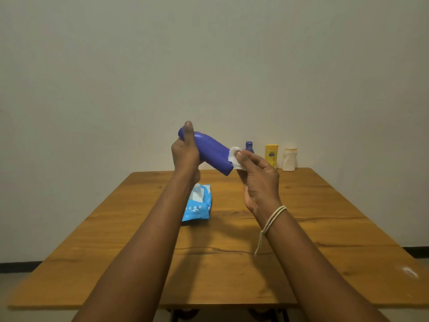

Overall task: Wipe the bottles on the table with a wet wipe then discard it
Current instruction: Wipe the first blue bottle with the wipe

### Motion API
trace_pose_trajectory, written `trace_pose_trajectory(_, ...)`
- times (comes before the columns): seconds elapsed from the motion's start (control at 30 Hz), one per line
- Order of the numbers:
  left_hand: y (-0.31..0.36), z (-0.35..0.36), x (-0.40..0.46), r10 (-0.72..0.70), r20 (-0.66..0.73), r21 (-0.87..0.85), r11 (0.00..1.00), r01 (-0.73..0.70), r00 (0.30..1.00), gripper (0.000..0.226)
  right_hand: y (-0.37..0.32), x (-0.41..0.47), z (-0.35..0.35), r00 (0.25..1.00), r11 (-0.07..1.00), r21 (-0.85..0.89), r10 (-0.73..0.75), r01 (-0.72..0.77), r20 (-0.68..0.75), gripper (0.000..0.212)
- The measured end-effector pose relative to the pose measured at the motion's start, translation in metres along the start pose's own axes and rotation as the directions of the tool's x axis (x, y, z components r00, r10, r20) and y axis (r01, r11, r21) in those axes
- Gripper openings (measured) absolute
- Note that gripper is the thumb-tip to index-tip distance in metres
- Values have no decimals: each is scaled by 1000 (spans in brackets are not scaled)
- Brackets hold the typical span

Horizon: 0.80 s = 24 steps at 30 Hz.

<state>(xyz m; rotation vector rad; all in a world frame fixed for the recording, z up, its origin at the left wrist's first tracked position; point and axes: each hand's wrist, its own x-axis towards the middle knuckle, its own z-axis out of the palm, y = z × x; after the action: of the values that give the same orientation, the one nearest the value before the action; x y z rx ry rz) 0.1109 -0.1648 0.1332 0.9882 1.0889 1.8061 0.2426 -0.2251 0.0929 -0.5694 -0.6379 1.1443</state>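
Observation:
My left hand (185, 154) grips a large purple bottle (212, 151), held tilted in the air above the wooden table (232, 240). My right hand (258, 180) pinches a white wet wipe (234, 156) against the bottle's lower right end. At the table's far edge stand a small purple bottle (249, 147), partly hidden behind my right hand, a yellow bottle (271, 155) and a white bottle (289, 159).
A blue pack of wet wipes (198, 204) lies on the table below my left forearm, its flap open with a white sheet showing. A plain wall rises right behind the table. String bands circle my right wrist.

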Motion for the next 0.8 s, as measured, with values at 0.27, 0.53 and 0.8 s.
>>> trace_pose_trajectory(0.27, -2, 20, -10, -116, -299, -244, 969, 42, 947, 46, 30, -18, -2, 964, 938, -253, -261, 239, -56, 11)
trace_pose_trajectory(0.53, -8, 19, -15, -24, -179, -88, 996, 8, 983, 39, 4, -2, -6, 957, 936, -233, -285, 264, -60, 14)
trace_pose_trajectory(0.8, -11, 2, -15, -120, 230, -354, 914, 198, 966, 34, 2, -15, -36, 961, 866, -418, -262, 276, 92, 11)
